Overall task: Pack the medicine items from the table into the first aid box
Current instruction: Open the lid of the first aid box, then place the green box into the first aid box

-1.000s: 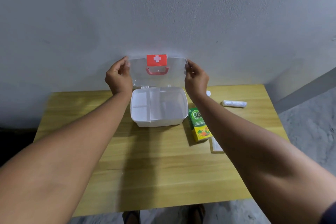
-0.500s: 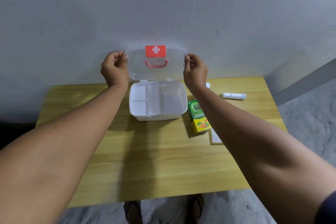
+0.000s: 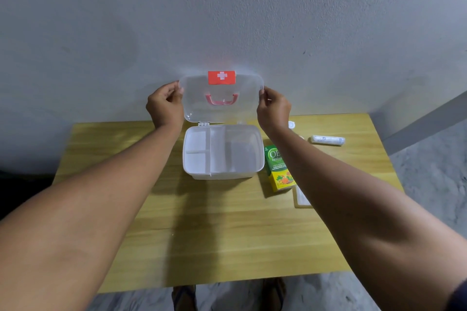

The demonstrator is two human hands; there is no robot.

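Note:
A white first aid box (image 3: 222,175) stands open at the back middle of the wooden table (image 3: 207,230), its divided tray holding nothing. Its clear lid (image 3: 197,98), with a red cross label and pink handle, stands upright against the wall. My left hand (image 3: 164,106) pinches the lid's left edge and my right hand (image 3: 274,108) pinches its right edge. Right of the box lies a green and yellow medicine carton (image 3: 278,169), partly under my right forearm. A white bandage roll (image 3: 327,140) lies farther right. A flat white packet (image 3: 302,195) and a small white round item (image 3: 292,124) peek out beside my arm.
A grey wall rises directly behind the table. The table's right edge drops to a speckled floor (image 3: 434,179). My feet show below the table's front edge.
The lid has been tilted further back until it stands upright, with both hands still on its side edges. The view has shifted slightly.

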